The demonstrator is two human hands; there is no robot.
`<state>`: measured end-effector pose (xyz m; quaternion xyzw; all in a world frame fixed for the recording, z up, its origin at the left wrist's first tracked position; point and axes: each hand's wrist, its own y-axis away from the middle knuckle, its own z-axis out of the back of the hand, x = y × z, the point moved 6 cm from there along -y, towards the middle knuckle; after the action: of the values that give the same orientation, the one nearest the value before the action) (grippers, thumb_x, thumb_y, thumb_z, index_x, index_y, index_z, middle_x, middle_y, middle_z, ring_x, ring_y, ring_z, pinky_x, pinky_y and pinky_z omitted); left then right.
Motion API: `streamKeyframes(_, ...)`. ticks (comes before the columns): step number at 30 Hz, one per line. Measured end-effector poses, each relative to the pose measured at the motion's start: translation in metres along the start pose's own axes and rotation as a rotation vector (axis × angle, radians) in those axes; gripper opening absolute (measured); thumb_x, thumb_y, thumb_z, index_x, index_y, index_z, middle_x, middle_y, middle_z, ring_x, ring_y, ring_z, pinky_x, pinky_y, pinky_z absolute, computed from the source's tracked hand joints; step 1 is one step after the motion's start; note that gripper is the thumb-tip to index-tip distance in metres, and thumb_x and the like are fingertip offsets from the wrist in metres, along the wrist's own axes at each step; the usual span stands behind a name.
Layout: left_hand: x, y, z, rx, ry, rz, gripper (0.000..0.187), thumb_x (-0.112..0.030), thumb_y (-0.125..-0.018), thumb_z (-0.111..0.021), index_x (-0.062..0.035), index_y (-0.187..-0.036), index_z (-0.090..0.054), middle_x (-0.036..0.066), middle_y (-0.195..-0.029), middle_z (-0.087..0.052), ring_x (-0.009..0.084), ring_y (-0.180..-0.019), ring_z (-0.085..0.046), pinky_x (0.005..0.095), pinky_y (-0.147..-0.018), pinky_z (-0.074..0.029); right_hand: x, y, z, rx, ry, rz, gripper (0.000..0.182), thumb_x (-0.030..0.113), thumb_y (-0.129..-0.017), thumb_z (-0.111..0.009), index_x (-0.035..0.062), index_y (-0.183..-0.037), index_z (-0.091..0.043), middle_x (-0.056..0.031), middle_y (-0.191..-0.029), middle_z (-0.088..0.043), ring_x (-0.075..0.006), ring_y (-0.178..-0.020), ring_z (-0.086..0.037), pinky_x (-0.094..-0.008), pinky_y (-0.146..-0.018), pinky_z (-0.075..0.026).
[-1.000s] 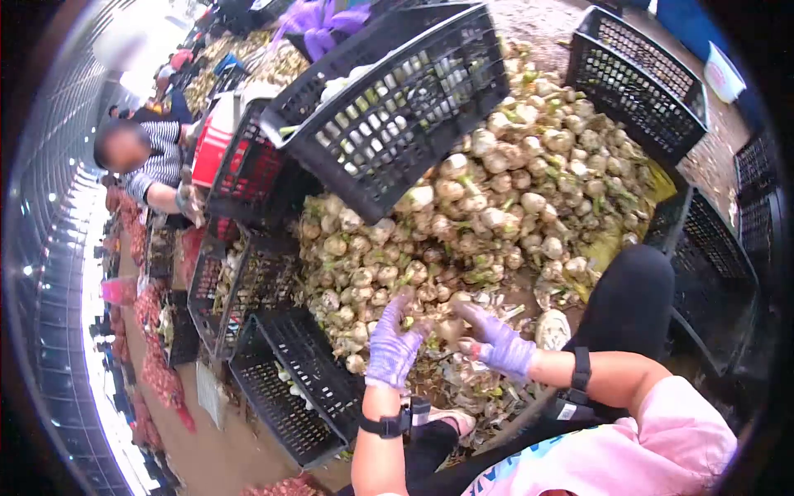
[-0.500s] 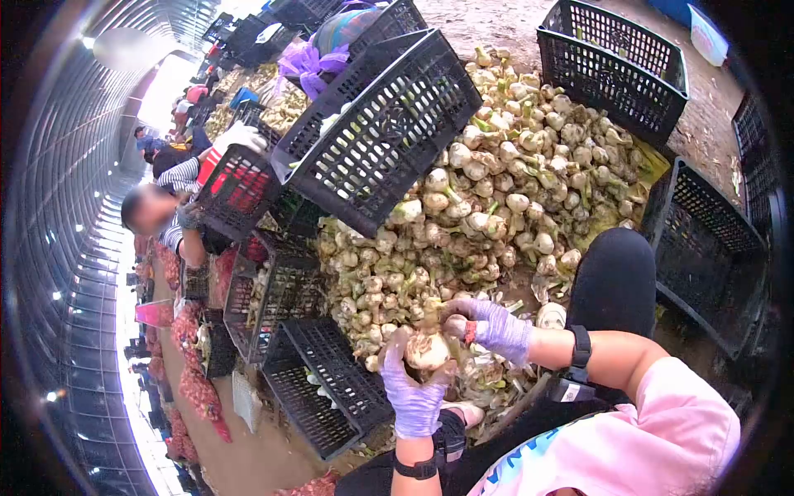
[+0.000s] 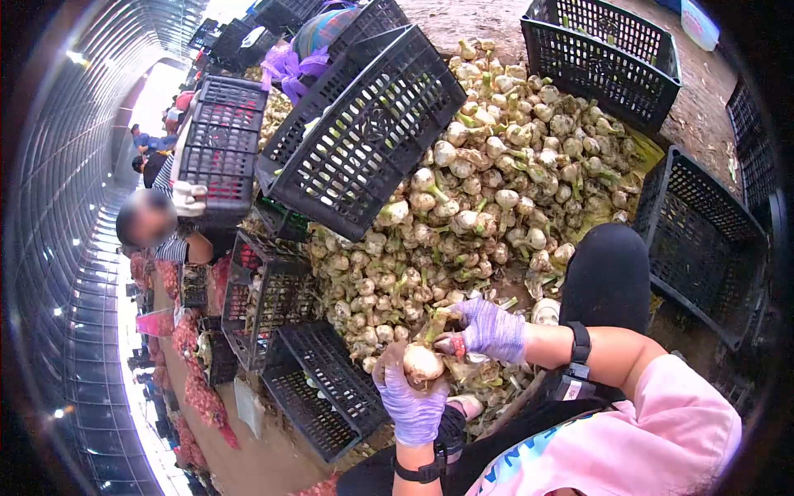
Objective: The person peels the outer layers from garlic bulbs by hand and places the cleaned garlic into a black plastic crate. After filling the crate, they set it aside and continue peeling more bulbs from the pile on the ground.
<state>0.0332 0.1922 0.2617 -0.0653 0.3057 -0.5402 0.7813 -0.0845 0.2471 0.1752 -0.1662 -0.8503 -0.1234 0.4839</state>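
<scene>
A pale round garlic bulb (image 3: 423, 362) with a short greenish stem rests in my left hand (image 3: 412, 398), whose gloved fingers curl around it from below. My right hand (image 3: 490, 331), also in a lilac glove, pinches at the stem just above the bulb. Something small and red shows by the right thumb; I cannot make out what it is. Behind both hands spreads a large heap of garlic bulbs (image 3: 504, 198), dirt-streaked with cut stems. Loose papery peelings (image 3: 488, 382) lie below my right hand.
A tilted black crate (image 3: 372, 124) stands over the heap's left side. More crates are at the back (image 3: 600, 58), right (image 3: 703, 240) and lower left (image 3: 322, 388). A co-worker at left holds a crate (image 3: 222, 149). Red net sacks (image 3: 198, 388) line the floor.
The bulb has turned in my left hand and its stem now points up toward my right fingers. At left, the co-worker's crate has been raised and tipped upright.
</scene>
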Motion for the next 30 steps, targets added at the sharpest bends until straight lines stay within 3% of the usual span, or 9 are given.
streamKeyframes(5,0.015,0.009,-0.011,0.041,0.663,0.492,0.092,-0.049,-0.062,-0.077,0.0000,-0.129,-0.036,0.010,-0.117,-0.046,0.0219,-0.108,-0.046,0.0368,-0.093,-0.038,-0.010,0.000,0.001,0.095,-0.127,-0.077,0.039,0.032,-0.077,-0.069,-0.0001,-0.097,-0.059,0.0018,-0.071,-0.058,-0.0064,-0.061,-0.048,-0.0241,-0.054,-0.041)
streamKeyframes(9,0.020,0.007,-0.010,-0.002,0.630,0.408,0.088,-0.039,-0.062,-0.080,-0.0010,-0.129,-0.037,0.011,-0.116,-0.047,0.0233,-0.108,-0.047,0.0373,-0.093,-0.038,0.019,0.004,0.002,0.050,0.133,-0.161,0.044,0.044,-0.076,-0.066,0.0001,-0.079,-0.062,-0.0029,-0.059,-0.053,-0.0080,-0.056,-0.046,-0.0287,-0.047,-0.037)
streamKeyframes(14,0.002,0.002,-0.001,-0.002,0.046,0.050,0.081,-0.021,-0.057,-0.081,-0.0047,-0.125,-0.040,0.013,-0.112,-0.048,0.0259,-0.103,-0.049,0.0386,-0.091,-0.039,-0.017,-0.003,0.010,-0.100,0.324,-0.151,0.053,0.051,-0.071,-0.067,0.0012,-0.056,-0.057,-0.0029,-0.045,-0.043,-0.0091,-0.048,-0.041,-0.0314,-0.043,-0.033)
streamKeyframes(21,0.023,0.009,-0.004,0.024,0.443,0.252,0.075,-0.019,-0.062,-0.080,-0.0048,-0.125,-0.042,0.012,-0.114,-0.048,0.0247,-0.098,-0.052,0.0353,-0.084,-0.045,-0.011,-0.002,0.002,0.080,0.135,-0.111,0.027,0.029,-0.074,-0.071,0.0034,-0.079,-0.063,-0.0016,-0.062,-0.059,-0.0063,-0.058,-0.049,-0.0265,-0.050,-0.040)
streamKeyframes(24,0.034,0.030,-0.034,-0.027,1.388,0.829,0.080,-0.041,-0.063,-0.079,-0.0048,-0.124,-0.043,0.013,-0.112,-0.050,0.0230,-0.098,-0.054,0.0368,-0.081,-0.048,-0.002,0.002,0.001,0.159,0.139,0.013,0.025,0.014,-0.078,-0.066,0.0038,-0.099,-0.059,0.0009,-0.074,-0.061,-0.0071,-0.065,-0.053,-0.0242,-0.058,-0.045)
streamKeyframes(26,0.038,0.060,-0.047,0.057,1.638,1.377,0.078,-0.068,-0.071,-0.054,-0.0066,-0.118,-0.048,0.011,-0.105,-0.057,0.0255,-0.090,-0.057,0.0414,-0.070,-0.052,-0.014,-0.001,-0.003,0.234,0.136,-0.031,0.028,0.014,-0.078,-0.066,0.0036,-0.102,-0.057,0.0012,-0.074,-0.060,-0.0069,-0.063,-0.052,-0.0245,-0.057,-0.045)
streamKeyframes(28,0.054,0.068,-0.055,0.399,1.677,1.278,0.074,-0.070,-0.075,-0.046,-0.0075,-0.114,-0.052,0.010,-0.102,-0.058,0.0252,-0.090,-0.057,0.0417,-0.067,-0.051,0.003,0.007,-0.003,0.190,0.115,-0.042,0.027,0.014,-0.079,-0.061,0.0029,-0.102,-0.053,-0.0030,-0.078,-0.057,-0.0117,-0.073,-0.053,-0.0272,-0.063,-0.045)
streamKeyframes(29,0.047,0.060,-0.052,0.137,1.329,1.376,0.071,-0.069,-0.079,-0.040,-0.0078,-0.112,-0.053,0.011,-0.100,-0.059,0.0243,-0.087,-0.057,0.0409,-0.068,-0.051,-0.018,0.003,0.006,0.177,0.273,0.017,0.035,0.018,-0.080,-0.061,0.0026,-0.110,-0.052,-0.0068,-0.092,-0.058,-0.0159,-0.083,-0.055,-0.0300,-0.072,-0.045)
streamKeyframes(30,0.049,0.051,-0.053,0.131,1.305,1.165,0.068,-0.066,-0.082,-0.039,-0.0070,-0.114,-0.052,0.010,-0.102,-0.057,0.0228,-0.083,-0.058,0.0405,-0.069,-0.051,-0.037,-0.003,0.013,0.162,0.431,0.077,0.044,0.023,-0.080,-0.062,0.0023,-0.118,-0.051,-0.0106,-0.106,-0.059,-0.0201,-0.093,-0.057,-0.0328,-0.080,-0.045)
